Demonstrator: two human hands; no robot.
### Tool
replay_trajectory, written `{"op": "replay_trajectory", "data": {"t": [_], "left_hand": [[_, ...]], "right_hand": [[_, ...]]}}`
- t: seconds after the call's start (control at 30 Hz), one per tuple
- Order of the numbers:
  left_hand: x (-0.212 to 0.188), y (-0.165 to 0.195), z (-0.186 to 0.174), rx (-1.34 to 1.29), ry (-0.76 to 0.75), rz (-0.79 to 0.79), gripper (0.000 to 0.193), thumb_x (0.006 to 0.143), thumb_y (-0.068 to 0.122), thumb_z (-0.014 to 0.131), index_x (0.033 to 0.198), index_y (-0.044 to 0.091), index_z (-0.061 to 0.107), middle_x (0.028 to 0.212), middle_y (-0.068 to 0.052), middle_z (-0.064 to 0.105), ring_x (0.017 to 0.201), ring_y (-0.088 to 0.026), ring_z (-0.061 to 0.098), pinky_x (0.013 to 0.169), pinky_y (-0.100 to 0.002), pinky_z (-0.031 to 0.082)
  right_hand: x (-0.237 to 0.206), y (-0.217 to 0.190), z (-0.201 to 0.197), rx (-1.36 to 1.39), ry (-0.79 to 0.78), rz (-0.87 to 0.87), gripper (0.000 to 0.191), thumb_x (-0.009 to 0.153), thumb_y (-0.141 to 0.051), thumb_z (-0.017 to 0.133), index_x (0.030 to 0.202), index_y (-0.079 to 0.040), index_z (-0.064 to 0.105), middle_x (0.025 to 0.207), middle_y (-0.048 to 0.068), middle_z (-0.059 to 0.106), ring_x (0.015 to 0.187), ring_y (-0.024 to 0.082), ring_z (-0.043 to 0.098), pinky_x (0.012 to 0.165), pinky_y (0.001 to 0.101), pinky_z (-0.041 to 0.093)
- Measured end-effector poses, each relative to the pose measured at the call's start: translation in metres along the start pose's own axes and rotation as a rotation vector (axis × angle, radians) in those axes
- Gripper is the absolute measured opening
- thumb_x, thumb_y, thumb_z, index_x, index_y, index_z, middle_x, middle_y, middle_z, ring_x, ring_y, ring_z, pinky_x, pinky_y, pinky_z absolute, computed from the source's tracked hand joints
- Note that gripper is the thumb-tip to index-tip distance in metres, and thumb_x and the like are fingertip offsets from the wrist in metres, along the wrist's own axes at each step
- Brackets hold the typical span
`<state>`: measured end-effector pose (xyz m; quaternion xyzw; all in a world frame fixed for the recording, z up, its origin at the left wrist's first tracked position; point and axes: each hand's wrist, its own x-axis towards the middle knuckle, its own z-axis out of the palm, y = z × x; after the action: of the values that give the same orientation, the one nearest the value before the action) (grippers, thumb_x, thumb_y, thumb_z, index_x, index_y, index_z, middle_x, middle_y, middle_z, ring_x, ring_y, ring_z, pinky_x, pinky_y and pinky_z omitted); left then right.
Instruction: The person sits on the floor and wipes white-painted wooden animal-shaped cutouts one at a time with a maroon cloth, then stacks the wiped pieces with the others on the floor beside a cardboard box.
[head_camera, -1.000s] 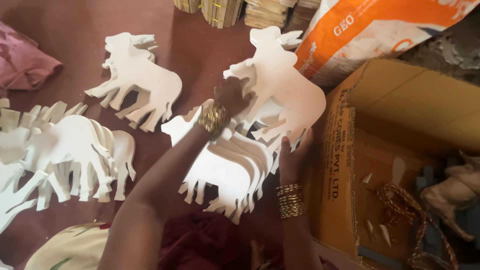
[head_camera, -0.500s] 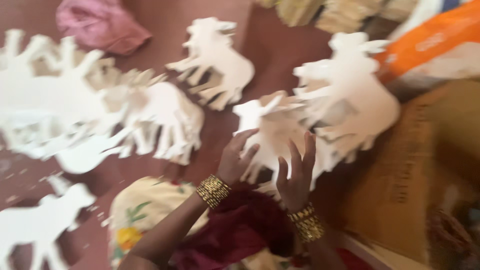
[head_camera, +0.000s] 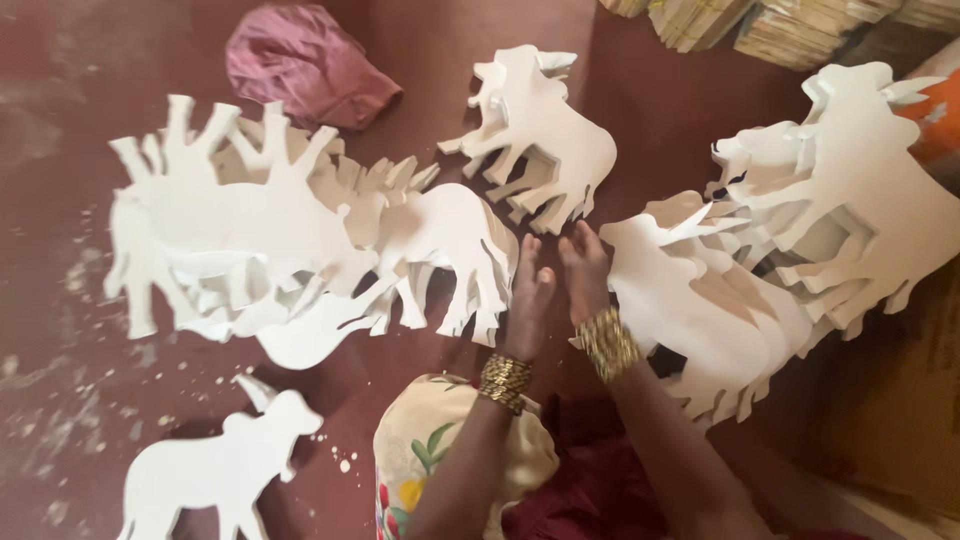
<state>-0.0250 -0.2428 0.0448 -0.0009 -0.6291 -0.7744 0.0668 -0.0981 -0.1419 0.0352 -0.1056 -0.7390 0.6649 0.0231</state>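
My left hand (head_camera: 527, 300) and my right hand (head_camera: 584, 270) lie side by side, fingers stretched flat over the dark red floor, each wrist wearing gold bangles. Neither holds anything. Left of my left hand lies a stack of white cow-shaped cut-outs (head_camera: 440, 250), its edge almost touching the fingers. Right of my right hand a larger stack of white animal cut-outs (head_camera: 710, 300) spreads toward another pile (head_camera: 860, 190). A further cut-out stack (head_camera: 540, 140) lies just beyond my fingertips.
A big heap of white cut-outs (head_camera: 220, 240) covers the left side. A single white cow shape (head_camera: 210, 470) lies at the lower left. A crumpled maroon cloth (head_camera: 300, 65) sits at the top. Bundles (head_camera: 760, 25) line the far edge. White scraps dot the floor.
Both hands have come down off the right-hand cut-out stack and now rest flat between the piles. The view has swung left, showing more of the left heap.
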Motion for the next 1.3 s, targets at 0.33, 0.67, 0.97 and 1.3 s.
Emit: {"op": "replay_trajectory", "data": {"t": [0.33, 0.67, 0.97, 1.3], "left_hand": [[0.004, 0.023, 0.004, -0.333, 0.015, -0.083, 0.097, 0.103, 0.063, 0.042, 0.164, -0.003, 0.003, 0.173, -0.024, 0.009, 0.162, -0.030, 0.009, 0.128, -0.041, 0.011], [0.001, -0.004, 0.006, -0.368, 0.099, -0.026, 0.093, 0.103, 0.062, 0.042, 0.164, 0.002, 0.008, 0.172, -0.022, 0.015, 0.161, -0.030, 0.014, 0.129, -0.043, 0.013], [0.013, -0.001, -0.017, -0.831, 0.101, -0.202, 0.095, 0.097, 0.073, 0.029, 0.160, 0.002, 0.024, 0.164, -0.019, 0.036, 0.145, -0.036, 0.042, 0.117, -0.051, 0.038], [-0.062, 0.040, -0.030, -0.486, -0.206, 0.054, 0.062, 0.106, 0.041, 0.065, 0.152, 0.000, 0.054, 0.153, -0.016, 0.060, 0.145, -0.032, 0.054, 0.125, -0.048, 0.043]], "right_hand": [[0.058, 0.012, 0.029, 0.440, 0.087, 0.399, 0.026, 0.095, -0.014, 0.060, 0.120, -0.007, 0.062, 0.102, 0.004, 0.070, 0.084, 0.020, 0.070, 0.070, 0.0387, 0.058], [0.081, -0.049, 0.042, 0.670, 0.102, 0.271, 0.011, 0.096, -0.007, 0.065, 0.098, 0.004, 0.065, 0.089, 0.014, 0.071, 0.078, 0.023, 0.071, 0.070, 0.0354, 0.065], [-0.026, -0.129, -0.106, 0.509, -0.032, 0.041, 0.017, 0.107, -0.013, 0.056, 0.109, 0.003, 0.062, 0.107, 0.012, 0.069, 0.095, 0.017, 0.067, 0.082, 0.0323, 0.059], [-0.161, -0.114, -0.273, 0.277, -0.242, 0.209, 0.022, 0.107, -0.017, 0.060, 0.120, 0.001, 0.064, 0.102, 0.009, 0.066, 0.085, 0.017, 0.059, 0.072, 0.0289, 0.051]]}}
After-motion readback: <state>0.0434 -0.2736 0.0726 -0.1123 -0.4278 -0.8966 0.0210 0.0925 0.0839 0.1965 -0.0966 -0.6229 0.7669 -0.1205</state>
